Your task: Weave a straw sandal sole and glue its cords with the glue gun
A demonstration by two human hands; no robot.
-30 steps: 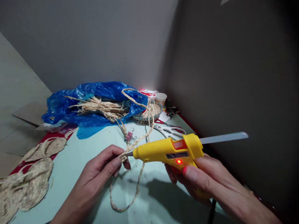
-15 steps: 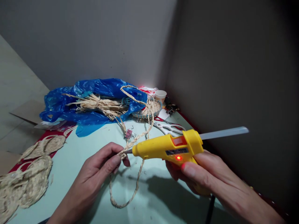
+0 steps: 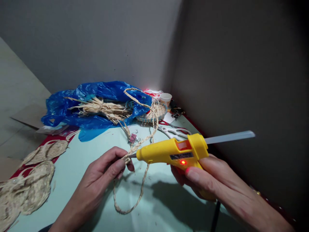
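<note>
My left hand (image 3: pixel 103 175) pinches a braided straw cord (image 3: pixel 141 188) between thumb and fingers, low in the middle of the view. The cord loops down onto the pale green table (image 3: pixel 72 167) and also runs up toward the blue bag. My right hand (image 3: pixel 207 180) grips a yellow hot glue gun (image 3: pixel 171 153) whose red light is on. Its nozzle touches the cord right at my left fingertips. A clear glue stick (image 3: pixel 229 137) juts out of the gun's back to the right.
A blue plastic bag (image 3: pixel 96 106) with a bundle of straw (image 3: pixel 103 109) lies at the back. Beside it are a small woven basket (image 3: pixel 154 114), a white cup (image 3: pixel 165 98) and scissors (image 3: pixel 172 130). A pink binder clip (image 3: pixel 132 138) is mid-table. Woven straw pieces (image 3: pixel 29 190) are at left. Grey walls close behind and right.
Both hands with the cord and the glue gun have shifted very slightly up and left in the view. The grips are the same.
</note>
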